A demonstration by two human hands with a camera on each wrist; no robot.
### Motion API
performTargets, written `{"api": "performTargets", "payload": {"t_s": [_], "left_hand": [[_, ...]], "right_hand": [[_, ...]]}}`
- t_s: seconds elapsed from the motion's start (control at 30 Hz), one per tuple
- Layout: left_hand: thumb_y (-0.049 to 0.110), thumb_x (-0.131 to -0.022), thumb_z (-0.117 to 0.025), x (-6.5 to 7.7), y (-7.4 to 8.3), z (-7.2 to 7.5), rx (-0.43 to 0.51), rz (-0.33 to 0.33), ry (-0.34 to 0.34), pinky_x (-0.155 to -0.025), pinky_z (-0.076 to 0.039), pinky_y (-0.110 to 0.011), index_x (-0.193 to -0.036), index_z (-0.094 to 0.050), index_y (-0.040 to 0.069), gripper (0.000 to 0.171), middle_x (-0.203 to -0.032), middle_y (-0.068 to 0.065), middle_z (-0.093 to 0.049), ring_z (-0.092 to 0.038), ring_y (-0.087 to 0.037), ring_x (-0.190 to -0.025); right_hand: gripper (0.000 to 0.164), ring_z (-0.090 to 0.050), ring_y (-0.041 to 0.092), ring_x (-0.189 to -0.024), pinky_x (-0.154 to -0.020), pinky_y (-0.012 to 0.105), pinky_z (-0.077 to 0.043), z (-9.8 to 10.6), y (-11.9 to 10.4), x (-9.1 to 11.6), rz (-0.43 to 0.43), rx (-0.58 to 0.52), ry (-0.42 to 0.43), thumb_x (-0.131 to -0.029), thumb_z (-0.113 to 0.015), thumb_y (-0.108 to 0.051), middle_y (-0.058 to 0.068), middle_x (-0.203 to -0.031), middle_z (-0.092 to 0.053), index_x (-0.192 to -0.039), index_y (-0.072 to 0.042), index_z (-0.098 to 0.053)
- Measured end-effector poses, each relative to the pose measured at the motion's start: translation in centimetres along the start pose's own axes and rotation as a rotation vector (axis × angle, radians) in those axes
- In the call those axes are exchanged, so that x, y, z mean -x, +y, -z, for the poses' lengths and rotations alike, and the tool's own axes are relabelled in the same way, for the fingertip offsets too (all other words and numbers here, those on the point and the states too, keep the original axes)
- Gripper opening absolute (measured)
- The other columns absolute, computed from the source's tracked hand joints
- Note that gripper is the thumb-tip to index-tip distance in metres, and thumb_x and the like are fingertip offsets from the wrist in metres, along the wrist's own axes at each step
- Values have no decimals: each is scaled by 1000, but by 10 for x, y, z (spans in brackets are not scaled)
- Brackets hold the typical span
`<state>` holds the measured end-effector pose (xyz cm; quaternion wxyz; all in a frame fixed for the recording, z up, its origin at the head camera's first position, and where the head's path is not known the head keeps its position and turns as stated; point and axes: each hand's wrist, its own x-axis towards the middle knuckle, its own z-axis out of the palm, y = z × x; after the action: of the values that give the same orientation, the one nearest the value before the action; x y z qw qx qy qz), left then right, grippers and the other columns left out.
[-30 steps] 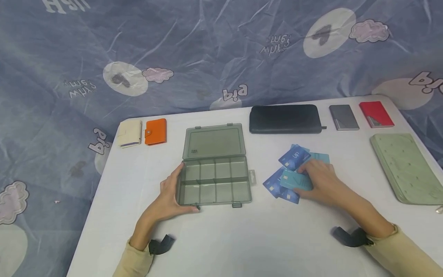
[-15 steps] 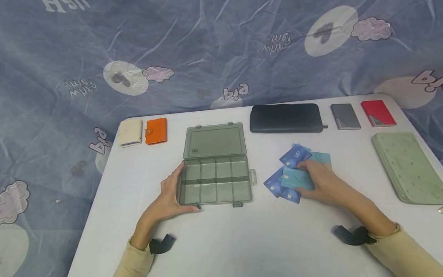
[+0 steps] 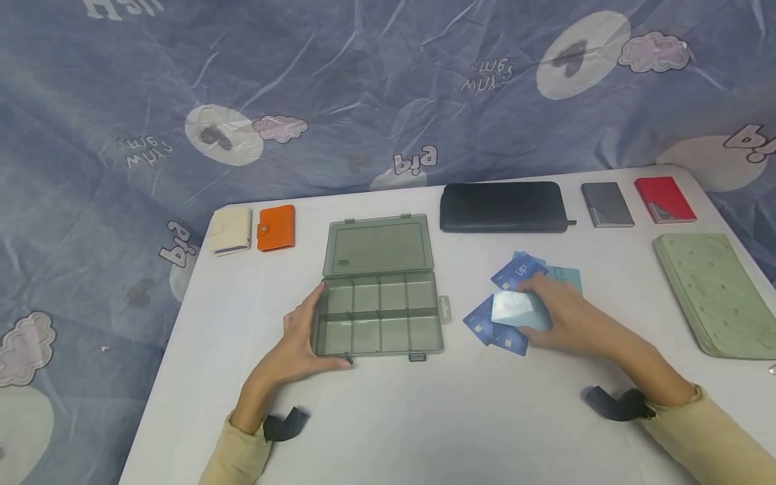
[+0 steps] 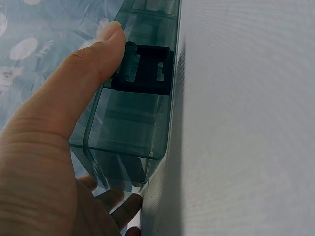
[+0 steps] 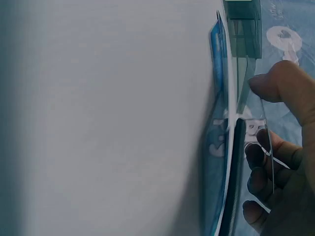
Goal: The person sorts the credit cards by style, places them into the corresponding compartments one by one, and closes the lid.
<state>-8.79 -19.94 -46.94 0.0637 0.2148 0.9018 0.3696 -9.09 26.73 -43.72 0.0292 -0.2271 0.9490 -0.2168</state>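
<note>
A grey-green see-through compartment box point(image 3: 379, 314) lies on the table with its lid point(image 3: 378, 246) laid back. My left hand point(image 3: 297, 343) grips the box's left end, thumb on the front wall beside a dark latch point(image 4: 142, 69) in the left wrist view, fingers at the side. To the right, my right hand point(image 3: 560, 313) pinches a light blue card point(image 3: 514, 310) by its edges, just above the other cards; glare whitens its face. Under and around it lie dark blue cards point(image 3: 480, 320), one a VIP card point(image 3: 519, 271), and another light blue card point(image 3: 566, 276) partly behind the hand.
Along the back are a cream card holder point(image 3: 230, 230), an orange snap card holder point(image 3: 276, 228), a black long wallet point(image 3: 503, 207), a grey case point(image 3: 607, 204) and a red case point(image 3: 665, 199). A green pouch point(image 3: 718, 293) lies at the right.
The light blue card in my right hand has tilted, and its printed face now shows bright glare. My left hand keeps its grip on the box.
</note>
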Motion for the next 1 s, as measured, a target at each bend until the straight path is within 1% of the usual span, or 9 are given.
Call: {"api": "performTargets", "payload": {"t_s": [0.1, 0.17, 0.27, 0.37, 0.5, 0.63, 0.77, 1.0], "left_hand": [[60, -54, -81, 0, -1, 1, -5, 2, 1, -100, -13, -48, -150, -2, 18, 132, -156, -3, -11, -18, -22, -138], [60, -54, -81, 1, -2, 1, -11, 5, 1, -100, -13, -48, -150, -1, 19, 131, -156, -2, -11, -18, -22, -138], [60, -55, -81, 1, -2, 2, -11, 6, 3, -100, -13, -48, -150, -1, 19, 131, -156, -2, -10, -18, -22, -138], [59, -55, -81, 2, -1, 1, -10, 6, 2, -99, -13, -48, -150, -1, 19, 131, -156, -2, -10, -18, -23, -138], [60, -54, -81, 0, 0, 0, -14, 0, -1, -100, -13, -48, -150, -1, 19, 132, -156, -1, -10, -18, -22, -138], [63, -54, -80, -1, 0, -1, -16, -6, 5, -99, -14, -47, -150, -1, 19, 132, -156, -1, -11, -19, -22, -138], [64, -54, -79, -1, -2, -2, -18, -3, 6, -99, -14, -47, -150, -1, 19, 132, -156, 0, -10, -19, -21, -137], [64, -53, -79, -1, -5, -1, -22, -4, 10, -99, -15, -47, -150, -1, 19, 133, -156, -3, -11, -19, -21, -137]], "right_hand": [[61, -47, 17, -100, -80, 39, -41, 4, -17, -18, 82, -16, 28, -66, -81, -26, 0, -113, -53, -118, -13, -52], [59, -45, 17, -107, -85, 42, -37, 5, -31, -33, 147, -36, 30, -67, -80, -29, -2, -116, -52, -117, -16, -54], [56, -42, 17, -114, -89, 43, -31, 2, -50, -59, 243, -88, 27, -68, -79, -32, -1, -121, -51, -117, -18, -56], [56, -39, 19, -118, -91, 43, -29, -3, -64, -83, 294, -136, 20, -70, -78, -33, 3, -126, -48, -119, -18, -56], [55, -38, 21, -121, -93, 44, -27, -11, -77, -105, 303, -166, -4, -72, -76, -34, 6, -130, -47, -121, -17, -56], [55, -39, 20, -121, -92, 44, -27, -22, -83, -118, 315, -177, -29, -72, -75, -37, 7, -129, -48, -120, -16, -57], [55, -40, 20, -119, -91, 43, -28, -32, -86, -125, 328, -181, -35, -72, -75, -39, 5, -127, -48, -119, -16, -59], [54, -39, 19, -120, -96, 43, -26, -41, -88, -128, 333, -149, -62, -73, -74, -41, 2, -127, -48, -119, -17, -59]]}}
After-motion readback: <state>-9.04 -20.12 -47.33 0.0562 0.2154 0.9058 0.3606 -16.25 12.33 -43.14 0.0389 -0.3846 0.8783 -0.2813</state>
